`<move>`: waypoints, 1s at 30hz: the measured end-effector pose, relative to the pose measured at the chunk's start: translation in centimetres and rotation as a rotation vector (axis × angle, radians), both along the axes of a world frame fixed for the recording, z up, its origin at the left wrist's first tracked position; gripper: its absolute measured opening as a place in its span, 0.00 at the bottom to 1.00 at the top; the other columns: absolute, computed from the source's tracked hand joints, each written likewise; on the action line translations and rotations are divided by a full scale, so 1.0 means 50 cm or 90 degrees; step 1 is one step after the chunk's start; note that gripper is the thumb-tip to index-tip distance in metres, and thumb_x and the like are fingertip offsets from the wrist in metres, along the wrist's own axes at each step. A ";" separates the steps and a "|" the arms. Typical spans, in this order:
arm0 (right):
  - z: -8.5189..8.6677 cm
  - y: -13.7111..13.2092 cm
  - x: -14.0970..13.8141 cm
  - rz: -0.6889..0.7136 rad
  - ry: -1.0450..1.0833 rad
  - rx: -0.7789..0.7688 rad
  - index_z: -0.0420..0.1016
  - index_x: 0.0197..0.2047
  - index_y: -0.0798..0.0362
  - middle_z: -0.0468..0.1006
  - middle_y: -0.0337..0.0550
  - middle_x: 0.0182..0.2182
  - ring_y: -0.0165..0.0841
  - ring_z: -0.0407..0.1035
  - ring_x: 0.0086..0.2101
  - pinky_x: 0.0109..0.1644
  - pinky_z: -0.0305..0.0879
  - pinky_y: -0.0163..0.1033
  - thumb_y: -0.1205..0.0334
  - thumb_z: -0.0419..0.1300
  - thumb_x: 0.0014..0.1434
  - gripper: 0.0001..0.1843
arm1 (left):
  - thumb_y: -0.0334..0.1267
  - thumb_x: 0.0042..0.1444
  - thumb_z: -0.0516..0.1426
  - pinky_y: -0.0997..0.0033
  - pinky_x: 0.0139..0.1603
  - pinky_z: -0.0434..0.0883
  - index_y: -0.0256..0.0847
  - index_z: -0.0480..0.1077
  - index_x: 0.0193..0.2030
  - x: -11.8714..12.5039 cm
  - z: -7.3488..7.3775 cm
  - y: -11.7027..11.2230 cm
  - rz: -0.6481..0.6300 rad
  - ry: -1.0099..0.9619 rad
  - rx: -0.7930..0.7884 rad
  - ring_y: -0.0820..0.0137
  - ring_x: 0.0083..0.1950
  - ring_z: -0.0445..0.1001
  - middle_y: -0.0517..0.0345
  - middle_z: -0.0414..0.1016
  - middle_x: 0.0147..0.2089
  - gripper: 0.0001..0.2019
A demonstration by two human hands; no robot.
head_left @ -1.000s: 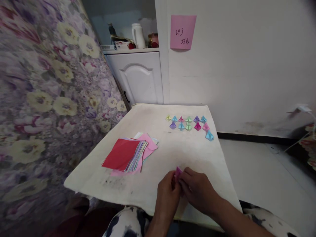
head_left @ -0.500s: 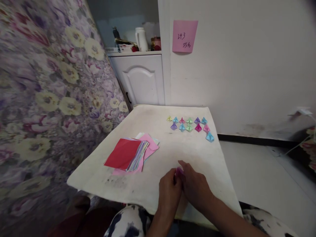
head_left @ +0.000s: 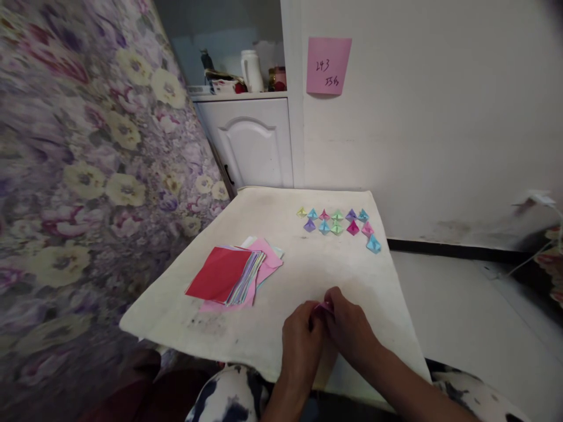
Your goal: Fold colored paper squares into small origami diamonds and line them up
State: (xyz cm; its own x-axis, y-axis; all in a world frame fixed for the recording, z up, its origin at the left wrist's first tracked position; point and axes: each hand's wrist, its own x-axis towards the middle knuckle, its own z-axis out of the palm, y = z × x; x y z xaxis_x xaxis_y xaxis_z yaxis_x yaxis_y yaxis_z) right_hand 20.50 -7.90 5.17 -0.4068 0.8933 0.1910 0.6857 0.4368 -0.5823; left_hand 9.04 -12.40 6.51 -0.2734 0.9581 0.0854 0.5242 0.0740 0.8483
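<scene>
Apparently pinched between fingers of the left hand and right hand, a small folded piece of pinkish-purple paper is at five o'clock on the cream cloth-covered table; the bunched fingers partly hide their grip. It should handle feather-light, crisp at creases yet easily crushed, best held by its folded edges. Toward ten o'clock lies a red-topped stack of square paper sheets; near twelve, small multicoloured diamond-shaped folded papers. Beyond, at eleven, an open pale-blue niche holds a white jug among unclear items.

Likely home: floral fabric, cabinet, white jug.
</scene>
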 end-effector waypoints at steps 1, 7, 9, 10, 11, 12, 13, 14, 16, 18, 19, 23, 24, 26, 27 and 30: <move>0.000 0.001 0.001 -0.004 -0.011 0.007 0.61 0.35 0.51 0.73 0.37 0.24 0.33 0.69 0.23 0.26 0.51 0.33 0.66 0.51 0.59 0.01 | 0.29 0.54 0.48 0.72 0.35 0.64 0.44 0.74 0.36 0.000 0.000 0.000 0.002 0.000 0.001 0.66 0.35 0.73 0.57 0.78 0.33 0.14; 0.010 0.005 0.006 -0.004 -0.078 0.105 0.65 0.30 0.51 0.71 0.38 0.31 0.29 0.66 0.25 0.26 0.49 0.32 0.66 0.53 0.58 0.05 | 0.29 0.54 0.48 0.71 0.36 0.64 0.43 0.73 0.37 0.002 0.001 0.003 0.004 0.016 -0.003 0.66 0.36 0.73 0.56 0.78 0.34 0.13; 0.009 0.006 0.005 0.006 -0.078 0.109 0.66 0.29 0.52 0.69 0.38 0.31 0.28 0.65 0.25 0.26 0.49 0.32 0.68 0.52 0.58 0.07 | 0.30 0.56 0.47 0.71 0.34 0.63 0.42 0.73 0.36 0.003 0.000 0.003 0.000 0.027 -0.010 0.67 0.35 0.73 0.56 0.77 0.33 0.13; 0.008 0.007 0.005 0.011 -0.067 0.104 0.66 0.29 0.52 0.68 0.38 0.30 0.28 0.65 0.25 0.26 0.49 0.32 0.68 0.51 0.58 0.07 | 0.30 0.56 0.47 0.71 0.34 0.63 0.42 0.73 0.35 0.003 0.000 0.003 -0.002 0.033 -0.015 0.67 0.33 0.72 0.57 0.76 0.32 0.13; 0.006 0.007 0.004 0.020 -0.050 0.095 0.66 0.28 0.52 0.68 0.38 0.30 0.27 0.64 0.25 0.26 0.50 0.32 0.69 0.51 0.58 0.08 | 0.30 0.56 0.47 0.71 0.33 0.62 0.43 0.73 0.35 0.003 -0.001 0.003 -0.003 0.037 -0.021 0.67 0.32 0.72 0.58 0.76 0.30 0.13; 0.005 0.006 0.003 0.031 -0.026 0.082 0.66 0.28 0.52 0.67 0.38 0.30 0.27 0.64 0.25 0.27 0.51 0.32 0.70 0.51 0.58 0.08 | 0.30 0.56 0.47 0.72 0.32 0.62 0.43 0.72 0.34 0.003 -0.001 0.003 -0.003 0.040 -0.026 0.68 0.31 0.71 0.58 0.75 0.29 0.13; 0.004 0.006 0.003 0.042 0.003 0.066 0.65 0.28 0.53 0.67 0.38 0.30 0.27 0.64 0.26 0.28 0.53 0.31 0.72 0.51 0.56 0.08 | 0.29 0.55 0.47 0.72 0.32 0.62 0.43 0.72 0.34 0.002 -0.001 0.002 -0.002 0.040 -0.027 0.68 0.31 0.71 0.59 0.75 0.28 0.13; 0.004 0.005 0.002 0.051 0.037 0.048 0.65 0.29 0.53 0.67 0.38 0.30 0.28 0.64 0.27 0.29 0.54 0.31 0.73 0.51 0.55 0.08 | 0.28 0.54 0.47 0.72 0.32 0.62 0.43 0.73 0.34 0.001 -0.001 0.002 0.000 0.038 -0.025 0.68 0.31 0.71 0.59 0.75 0.29 0.13; 0.005 0.003 0.001 0.058 0.108 0.004 0.65 0.29 0.52 0.67 0.37 0.30 0.28 0.64 0.28 0.30 0.56 0.31 0.76 0.51 0.51 0.09 | 0.26 0.51 0.48 0.72 0.33 0.62 0.43 0.73 0.34 -0.002 -0.001 0.003 0.002 0.030 -0.013 0.69 0.32 0.71 0.59 0.75 0.30 0.14; 0.007 0.002 0.000 0.046 0.163 -0.041 0.65 0.29 0.52 0.67 0.36 0.29 0.27 0.63 0.27 0.30 0.56 0.31 0.78 0.51 0.47 0.11 | 0.25 0.49 0.48 0.72 0.34 0.63 0.42 0.73 0.33 -0.007 0.000 0.005 0.006 0.020 -0.001 0.69 0.33 0.71 0.58 0.74 0.31 0.14; 0.007 0.002 0.000 0.038 0.182 -0.061 0.65 0.29 0.52 0.67 0.35 0.28 0.27 0.63 0.26 0.30 0.56 0.31 0.78 0.51 0.45 0.12 | 0.24 0.48 0.48 0.72 0.34 0.63 0.41 0.73 0.32 -0.009 0.000 0.005 0.007 0.012 0.004 0.69 0.33 0.71 0.58 0.74 0.31 0.15; 0.006 0.007 0.001 0.036 0.224 -0.115 0.66 0.27 0.52 0.68 0.35 0.25 0.28 0.63 0.26 0.29 0.57 0.32 0.78 0.51 0.44 0.11 | 0.23 0.46 0.48 0.73 0.34 0.64 0.41 0.74 0.33 -0.016 -0.002 0.005 0.009 -0.045 0.006 0.69 0.34 0.72 0.58 0.75 0.34 0.15; 0.007 0.009 0.002 0.042 0.229 -0.126 0.67 0.27 0.52 0.68 0.35 0.25 0.29 0.63 0.26 0.30 0.57 0.32 0.78 0.51 0.45 0.11 | 0.24 0.46 0.49 0.73 0.33 0.65 0.41 0.74 0.35 -0.017 -0.002 0.004 0.010 -0.065 -0.005 0.70 0.33 0.72 0.58 0.75 0.33 0.15; 0.012 0.013 0.006 0.053 0.234 -0.152 0.68 0.27 0.53 0.70 0.36 0.24 0.29 0.64 0.26 0.29 0.57 0.33 0.76 0.53 0.46 0.09 | 0.26 0.48 0.50 0.74 0.31 0.65 0.41 0.73 0.36 -0.020 0.000 0.002 0.014 -0.106 -0.032 0.70 0.30 0.71 0.60 0.76 0.30 0.14; 0.015 0.015 0.008 0.055 0.237 -0.166 0.69 0.27 0.53 0.70 0.37 0.24 0.30 0.64 0.26 0.29 0.58 0.33 0.75 0.53 0.47 0.09 | 0.27 0.50 0.50 0.74 0.30 0.65 0.41 0.73 0.36 -0.021 0.002 0.000 0.013 -0.124 -0.045 0.70 0.28 0.71 0.60 0.75 0.28 0.13; 0.028 0.020 0.017 0.058 0.257 -0.221 0.70 0.28 0.54 0.72 0.38 0.25 0.31 0.66 0.27 0.30 0.59 0.34 0.73 0.55 0.49 0.06 | 0.34 0.54 0.52 0.74 0.28 0.65 0.40 0.74 0.35 -0.026 0.013 -0.005 -0.023 -0.187 -0.067 0.69 0.28 0.72 0.60 0.75 0.26 0.09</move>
State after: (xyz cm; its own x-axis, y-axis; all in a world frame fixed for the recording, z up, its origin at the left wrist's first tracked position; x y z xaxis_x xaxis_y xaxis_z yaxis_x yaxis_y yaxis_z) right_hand 21.36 -6.88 6.56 -0.4406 0.8964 0.0479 0.3459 0.2187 -0.9124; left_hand 7.75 -12.65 7.14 -0.2373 0.9670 -0.0924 0.2619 0.1553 0.9525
